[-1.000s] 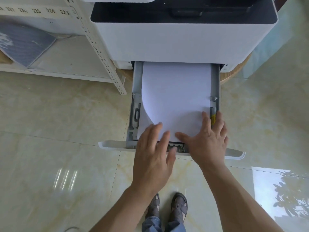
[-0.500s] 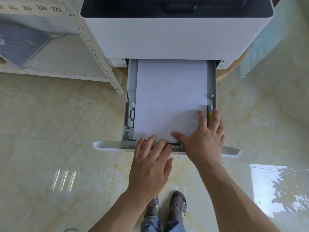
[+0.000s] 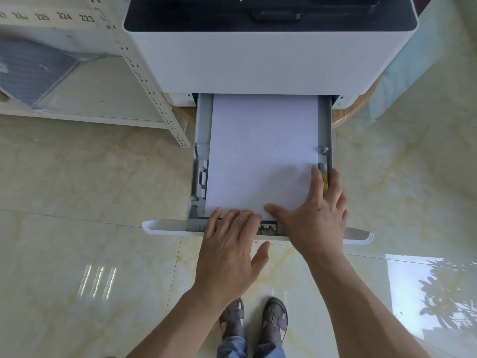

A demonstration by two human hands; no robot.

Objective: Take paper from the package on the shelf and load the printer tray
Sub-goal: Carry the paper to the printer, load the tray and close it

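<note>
White paper point(image 3: 260, 153) lies flat in the pulled-out tray point(image 3: 325, 120) of the printer point(image 3: 268, 60), its far end under the machine. Judged light, limp and slippery sheet on sheet, the stack is best pressed flat or squared by its edges, not pinched. Left hand point(image 3: 229, 254), open with fingers spread, rests on the near edge of paper and tray front. Right hand point(image 3: 315, 218), also open, lies palm-down on the near right corner, fingers reaching the right guide. Shelf point(image 3: 85, 99) stands far left, on tiled floor point(image 3: 77, 215).
</note>
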